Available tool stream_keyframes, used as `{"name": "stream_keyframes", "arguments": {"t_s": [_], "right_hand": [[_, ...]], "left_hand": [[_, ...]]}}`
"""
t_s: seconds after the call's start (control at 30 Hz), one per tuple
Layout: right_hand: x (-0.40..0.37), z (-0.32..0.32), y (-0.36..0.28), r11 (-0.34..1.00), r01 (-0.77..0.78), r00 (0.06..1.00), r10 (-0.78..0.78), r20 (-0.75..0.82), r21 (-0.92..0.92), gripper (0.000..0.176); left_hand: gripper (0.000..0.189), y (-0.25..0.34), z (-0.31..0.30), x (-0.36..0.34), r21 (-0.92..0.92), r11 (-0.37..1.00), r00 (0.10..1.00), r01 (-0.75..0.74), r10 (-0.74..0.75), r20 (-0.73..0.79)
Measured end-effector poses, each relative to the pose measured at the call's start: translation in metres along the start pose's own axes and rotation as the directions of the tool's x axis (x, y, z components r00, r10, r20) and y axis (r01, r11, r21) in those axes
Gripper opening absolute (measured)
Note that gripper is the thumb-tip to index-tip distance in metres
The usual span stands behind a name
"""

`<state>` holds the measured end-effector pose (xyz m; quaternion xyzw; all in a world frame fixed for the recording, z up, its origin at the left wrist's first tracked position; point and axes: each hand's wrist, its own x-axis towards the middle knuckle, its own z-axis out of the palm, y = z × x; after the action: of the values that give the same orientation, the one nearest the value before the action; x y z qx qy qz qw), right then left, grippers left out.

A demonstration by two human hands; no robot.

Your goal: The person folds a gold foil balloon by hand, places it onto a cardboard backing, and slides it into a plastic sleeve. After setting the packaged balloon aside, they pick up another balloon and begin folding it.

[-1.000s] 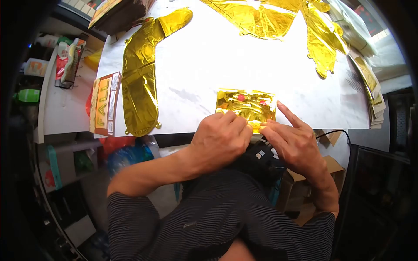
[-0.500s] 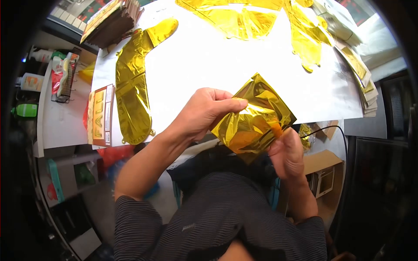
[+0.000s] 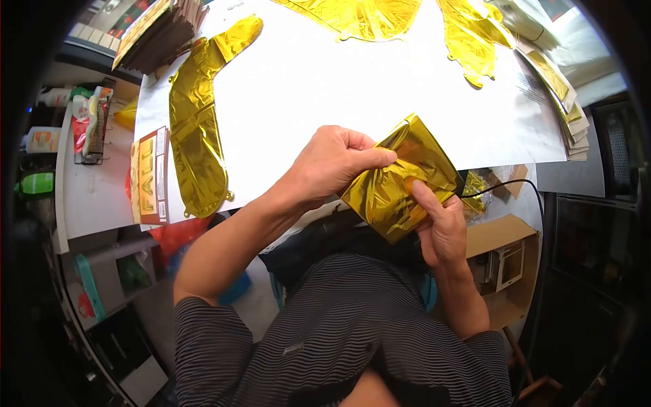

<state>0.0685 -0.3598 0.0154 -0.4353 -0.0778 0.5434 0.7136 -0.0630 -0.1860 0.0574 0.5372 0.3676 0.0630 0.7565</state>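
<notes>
A folded gold foil balloon [image 3: 400, 193], shiny and creased into a rough square, is held in front of my body at the table's near edge. My left hand [image 3: 332, 163] pinches its upper left side, thumb on top and fingers partly hidden behind. On the lower right side, my right hand [image 3: 442, 227] grips it with the thumb pressed flat on the foil. To the left, a long flat gold foil balloon [image 3: 196, 125] with a bent top lies on the white table [image 3: 291, 88]. More gold foil pieces [image 3: 363, 17] lie at the far side.
Stacked cards [image 3: 159, 34] stand at the back left, and a "FALL" package [image 3: 149, 178] sits at the left edge. Layered flat packets [image 3: 566, 112] line the right edge. A black cable [image 3: 505, 182] runs beside an open cardboard box [image 3: 498, 247] below right.
My right thumb has moved up and inward onto the foil's face. The folded balloon has shifted slightly right, and the view has moved so the table sits a little higher.
</notes>
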Motion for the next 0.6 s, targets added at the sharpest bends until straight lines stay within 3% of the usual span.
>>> {"name": "stream_keyframes", "arguments": {"t_s": [0.1,0.2,0.27,0.5,0.6], "right_hand": [[0.000,-0.006,0.001,0.998,-0.014,1.000,0.015,0.020,-0.066,0.031],[0.000,-0.004,0.002,0.996,-0.022,1.000,0.023,0.008,-0.082,0.033],[-0.001,-0.003,0.001,0.994,-0.034,0.999,0.036,0.020,-0.105,0.034],[0.001,-0.004,0.005,0.992,-0.028,0.999,0.033,0.034,-0.125,0.036],[0.001,-0.003,0.004,0.993,-0.035,0.998,0.041,0.048,-0.109,0.037]], "left_hand": [[0.023,-0.001,-0.004,0.003,0.052,0.998,0.999,0.026,-0.027,0.017],[0.026,-0.007,-0.006,0.011,0.047,0.998,0.998,-0.044,0.042,0.045],[0.029,0.002,0.000,0.011,0.232,0.945,0.969,-0.232,0.245,-0.028],[0.030,0.011,-0.004,0.023,0.347,0.900,0.961,-0.265,0.277,0.016],[0.029,0.012,-0.009,0.026,0.220,0.957,0.983,-0.186,0.180,0.047]]}}
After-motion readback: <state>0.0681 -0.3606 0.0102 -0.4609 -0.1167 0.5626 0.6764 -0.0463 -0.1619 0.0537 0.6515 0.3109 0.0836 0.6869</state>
